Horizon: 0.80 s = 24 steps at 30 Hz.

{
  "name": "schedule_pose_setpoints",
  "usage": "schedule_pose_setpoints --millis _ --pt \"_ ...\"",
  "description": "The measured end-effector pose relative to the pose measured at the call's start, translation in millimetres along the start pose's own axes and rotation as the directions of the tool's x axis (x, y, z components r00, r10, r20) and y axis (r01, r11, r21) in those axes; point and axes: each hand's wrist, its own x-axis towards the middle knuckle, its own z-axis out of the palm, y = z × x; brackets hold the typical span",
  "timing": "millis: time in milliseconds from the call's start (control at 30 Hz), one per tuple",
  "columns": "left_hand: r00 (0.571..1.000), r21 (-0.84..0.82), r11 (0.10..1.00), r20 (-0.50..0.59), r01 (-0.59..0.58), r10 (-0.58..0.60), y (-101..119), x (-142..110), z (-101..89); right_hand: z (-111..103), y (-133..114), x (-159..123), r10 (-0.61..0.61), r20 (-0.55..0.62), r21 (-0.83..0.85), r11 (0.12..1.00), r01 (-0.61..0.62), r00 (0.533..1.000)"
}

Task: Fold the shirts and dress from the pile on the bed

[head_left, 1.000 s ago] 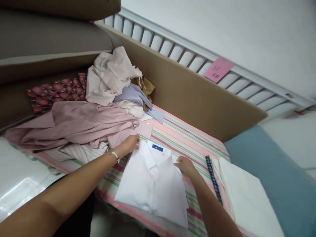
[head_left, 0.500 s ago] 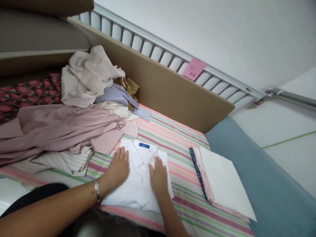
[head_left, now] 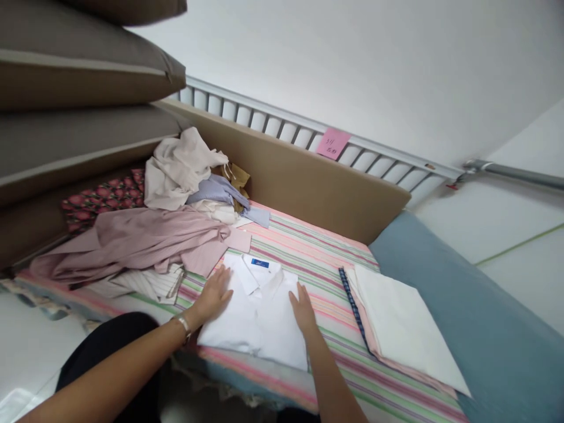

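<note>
Both hands lie flat and spread on a folded white shirt [head_left: 259, 311] at the near edge of a striped sheet [head_left: 308, 247]. The left hand [head_left: 214, 294] presses the shirt's left side, fingers open, a bracelet [head_left: 184, 324] on the wrist. The right hand [head_left: 303, 309] rests palm down on the right side, fingers together but gripping nothing. The collar, with its blue label [head_left: 259, 263], points away from the person.

Just left of the shirt, a loose pink garment [head_left: 145, 241] touches its upper corner, atop a heap [head_left: 194, 176] of unfolded clothes. To the right, apart from the shirt, sits a stack [head_left: 400, 329] of 2 or 3 folded pieces, a cream one on top. A brown board [head_left: 308, 182] stands behind, with a pink note [head_left: 333, 143] on the rail above it.

The risks look modest: the shirt's lower hem lies close to the bed's edge, so a push toward the person could slide it off. Any sideways drag under flat palms could wrinkle the front or open the fold. The pink sleeve, so near, could catch and pull along with it.
</note>
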Motion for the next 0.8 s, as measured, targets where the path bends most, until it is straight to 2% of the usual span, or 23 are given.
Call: schedule_pose_setpoints --millis 67,100,133,200,233,267,300,400,533,700,800 --pt "0.986 -0.284 0.950 -0.068 0.126 -0.151 -4 -19 -3.6 -17 19 -25 0.062 -0.060 0.111 0.992 -0.055 0.996" --pt "0.965 -0.416 0.888 -0.078 0.197 -0.250 -5 -31 -5.1 -24 33 -41 0.118 -0.102 0.240 0.967 -0.090 0.988" --pt "0.933 -0.524 0.808 -0.067 0.268 -0.353 -6 -43 -6.9 -30 49 -58 0.180 -0.135 0.411 0.905 -0.111 0.974" --pt "0.850 -0.644 0.653 -0.009 0.397 -0.526 -4 -64 -12.3 -38 76 -90 0.289 -0.128 0.744 0.660 -0.101 0.949" --pt "0.809 -0.651 0.602 0.032 0.462 -0.587 -2 -70 -16.2 -41 86 -103 0.321 -0.092 0.838 0.536 -0.100 0.943" --pt "0.774 -0.630 0.570 0.078 0.527 -0.629 1 -74 -20.8 -43 90 -111 0.334 -0.046 0.878 0.464 -0.122 0.941" --pt "0.747 -0.592 0.555 0.124 0.584 -0.654 4 -73 -25.9 -45 91 -116 0.347 0.006 0.886 0.432 -0.166 0.938" --pt "0.700 -0.475 0.543 0.262 0.693 -0.664 16 -61 -39.7 -49 70 -112 0.405 0.158 0.826 0.446 -0.345 0.901" --pt "0.675 -0.418 0.536 0.360 0.734 -0.644 26 -47 -45.8 -48 34 -88 0.418 0.314 0.706 0.498 -0.503 0.853" --pt "0.667 -0.385 0.553 0.300 0.739 -0.682 31 -46 -42.2 -33 15 -58 0.348 0.434 0.622 0.550 -0.556 0.831" --pt "0.662 -0.407 0.541 0.268 0.736 -0.700 32 -37 -41.3 -28 8 -43 0.298 0.499 0.576 0.587 -0.569 0.814"
